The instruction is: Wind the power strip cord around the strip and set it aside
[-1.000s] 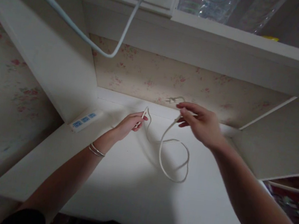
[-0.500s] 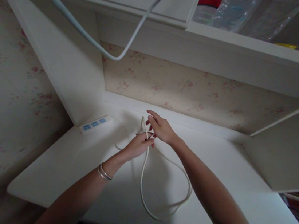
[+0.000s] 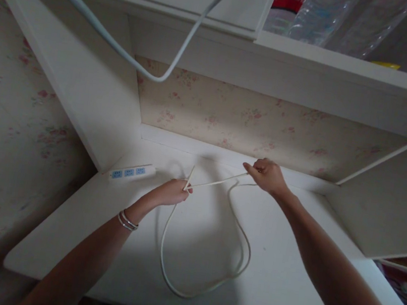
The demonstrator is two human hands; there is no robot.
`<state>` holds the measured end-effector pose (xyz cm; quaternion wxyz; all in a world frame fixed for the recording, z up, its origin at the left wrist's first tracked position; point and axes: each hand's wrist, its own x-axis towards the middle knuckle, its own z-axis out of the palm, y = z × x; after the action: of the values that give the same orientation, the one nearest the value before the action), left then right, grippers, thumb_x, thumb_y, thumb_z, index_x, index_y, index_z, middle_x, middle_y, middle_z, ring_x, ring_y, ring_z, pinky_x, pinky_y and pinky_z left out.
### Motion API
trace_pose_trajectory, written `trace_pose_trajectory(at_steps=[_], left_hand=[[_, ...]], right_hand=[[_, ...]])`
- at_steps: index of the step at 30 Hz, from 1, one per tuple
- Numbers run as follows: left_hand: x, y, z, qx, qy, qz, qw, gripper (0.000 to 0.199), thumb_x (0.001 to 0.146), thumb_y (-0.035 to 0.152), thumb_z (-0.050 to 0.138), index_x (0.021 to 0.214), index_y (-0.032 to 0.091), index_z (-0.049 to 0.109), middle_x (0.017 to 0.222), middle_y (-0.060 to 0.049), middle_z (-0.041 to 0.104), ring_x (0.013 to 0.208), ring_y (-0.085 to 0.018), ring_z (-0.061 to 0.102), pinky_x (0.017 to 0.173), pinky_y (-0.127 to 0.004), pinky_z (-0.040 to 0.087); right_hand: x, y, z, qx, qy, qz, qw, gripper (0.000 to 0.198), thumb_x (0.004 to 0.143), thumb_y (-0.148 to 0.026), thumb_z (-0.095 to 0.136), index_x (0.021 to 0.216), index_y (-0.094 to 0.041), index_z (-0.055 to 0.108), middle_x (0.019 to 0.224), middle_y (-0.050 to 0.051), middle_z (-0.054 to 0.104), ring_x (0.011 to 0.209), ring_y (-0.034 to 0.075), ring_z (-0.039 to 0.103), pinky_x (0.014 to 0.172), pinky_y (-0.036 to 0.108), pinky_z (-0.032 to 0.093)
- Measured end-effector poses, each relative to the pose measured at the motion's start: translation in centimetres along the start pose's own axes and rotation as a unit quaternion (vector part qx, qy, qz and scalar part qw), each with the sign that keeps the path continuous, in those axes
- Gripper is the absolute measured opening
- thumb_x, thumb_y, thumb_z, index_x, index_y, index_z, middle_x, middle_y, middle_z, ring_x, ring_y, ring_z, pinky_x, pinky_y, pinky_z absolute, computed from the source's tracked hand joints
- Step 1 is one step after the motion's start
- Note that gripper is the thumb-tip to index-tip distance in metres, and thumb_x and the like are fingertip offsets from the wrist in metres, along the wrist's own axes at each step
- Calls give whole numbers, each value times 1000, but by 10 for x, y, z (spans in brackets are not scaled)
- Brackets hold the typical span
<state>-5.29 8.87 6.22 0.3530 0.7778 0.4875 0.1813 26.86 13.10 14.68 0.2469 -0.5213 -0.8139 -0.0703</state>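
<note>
A thin white cable (image 3: 205,283) lies in a loop on the white desk (image 3: 282,293). My left hand (image 3: 170,192), with bangles at the wrist, pinches the cable near the middle of the desk. Farther right and back, my right hand (image 3: 268,175) grips another part of the same cable. A straight stretch of cable runs taut between the two hands. The big loop hangs from both hands and rests on the desk in front of them.
A white power strip (image 3: 131,172) with blue sockets lies at the desk's back left corner. A thick grey cord (image 3: 126,57) hangs across the top. Plastic bottles (image 3: 312,9) stand on the shelf above. A flowered wall backs the desk, and a white panel (image 3: 380,206) stands at the right.
My hands were together at the desk's middle half a second ago. The right hand has since pulled away to the right, drawing a straight stretch of cable taut between them.
</note>
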Motion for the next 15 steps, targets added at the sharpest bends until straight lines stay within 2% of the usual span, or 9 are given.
trace_pose_trajectory(at_steps=[4,7,12,15], left_hand=[[7,-11,0,36,33,-14,999,28,81,25,44,100,19,64,75,-4,68,69,-19,62,61,-26,41],[14,-15,8,48,53,-17,997,33,89,40,39,96,18,63,80,-7,68,76,-22,63,67,-29,42],[20,-16,24,36,89,-22,995,46,93,48,28,95,17,62,94,-11,68,92,-24,62,80,-31,42],[21,-18,26,20,119,-41,992,49,94,47,24,96,17,63,97,-11,68,95,-23,61,86,-32,41]], right_hand=[[14,40,-15,-83,36,83,992,49,92,-49,41,58,-19,58,68,6,59,70,17,50,69,29,35],[19,55,-14,-125,29,134,983,51,93,-52,37,69,-16,63,83,10,60,80,19,49,73,32,35],[15,49,11,-187,27,184,965,48,93,-52,40,79,-14,67,102,14,57,93,25,46,79,39,33],[7,34,26,-212,68,204,953,40,93,-46,41,89,-16,67,106,14,56,96,27,44,81,41,30]])
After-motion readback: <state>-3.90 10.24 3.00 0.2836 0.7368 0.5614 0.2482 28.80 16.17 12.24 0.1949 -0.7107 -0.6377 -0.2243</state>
